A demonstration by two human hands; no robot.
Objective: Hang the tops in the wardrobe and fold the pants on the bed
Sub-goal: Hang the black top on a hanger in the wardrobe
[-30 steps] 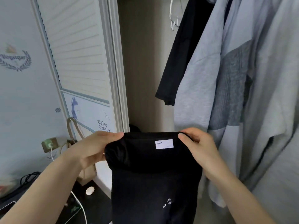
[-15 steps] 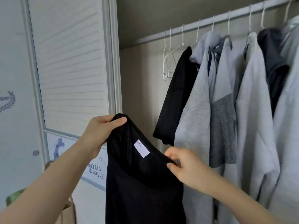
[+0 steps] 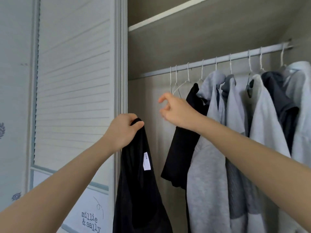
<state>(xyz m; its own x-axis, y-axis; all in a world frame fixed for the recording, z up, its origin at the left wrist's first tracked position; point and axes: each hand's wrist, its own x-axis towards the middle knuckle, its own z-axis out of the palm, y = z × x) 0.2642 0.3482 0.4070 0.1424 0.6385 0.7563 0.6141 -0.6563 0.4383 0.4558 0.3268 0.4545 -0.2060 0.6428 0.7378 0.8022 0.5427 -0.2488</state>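
A black top [image 3: 139, 190] with a white neck label hangs from my left hand [image 3: 122, 130], which grips its collar in front of the wardrobe's left edge. My right hand [image 3: 175, 110] is raised with loosely curled fingers that hold nothing, just below and left of the empty white hangers [image 3: 178, 84] on the rail [image 3: 218, 60]. Right of them hang a black top [image 3: 185, 145] and several grey tops [image 3: 212, 165].
A white louvred sliding door [image 3: 74, 98] stands at the left, with a printed panel low down. A shelf [image 3: 168, 14] runs above the rail. Dark and pale garments [image 3: 277, 101] fill the rail's right part. Bare wardrobe wall shows between the door frame and the hangers.
My right hand has let go of the black top and risen toward the empty hangers. The top now hangs from my left hand alone. My view has tilted upward.
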